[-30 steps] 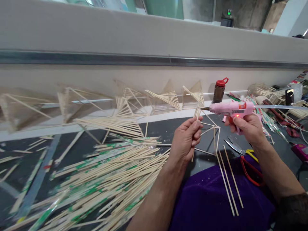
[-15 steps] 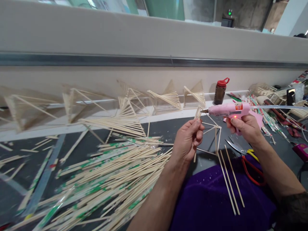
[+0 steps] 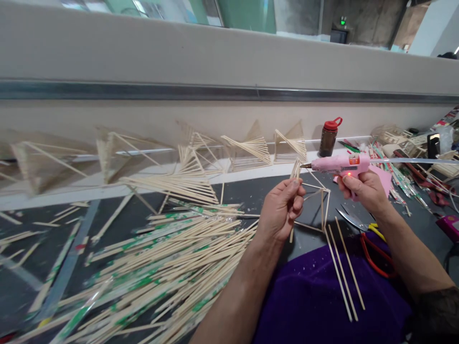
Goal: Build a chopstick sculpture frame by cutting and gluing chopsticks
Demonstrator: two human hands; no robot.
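Note:
My left hand (image 3: 283, 205) pinches a few thin wooden sticks (image 3: 295, 170), whose upper ends meet above my thumb. Closed around the handle of a pink glue gun (image 3: 339, 164) is my right hand (image 3: 364, 188). The gun's metal nozzle points left and is at the stick ends; whether it touches them I cannot tell. A small red light glows on the gun, and a clear glue stick runs out of its back. Behind my left hand stands an open frame of sticks (image 3: 325, 191), partly hidden. Three loose sticks (image 3: 342, 267) lie on purple cloth (image 3: 304, 291).
A pile of sticks (image 3: 172, 258), some in green-and-white wrappers, spreads left of my forearm. Twisted stick models (image 3: 247, 150) line the wall. A brown bottle (image 3: 328, 138) with a red lid stands behind the gun. Scissors with red handles (image 3: 376, 260) lie beside my right forearm.
The view has shifted very slightly. Both hands keep nearly the same pose, with the nozzle still at the stick ends.

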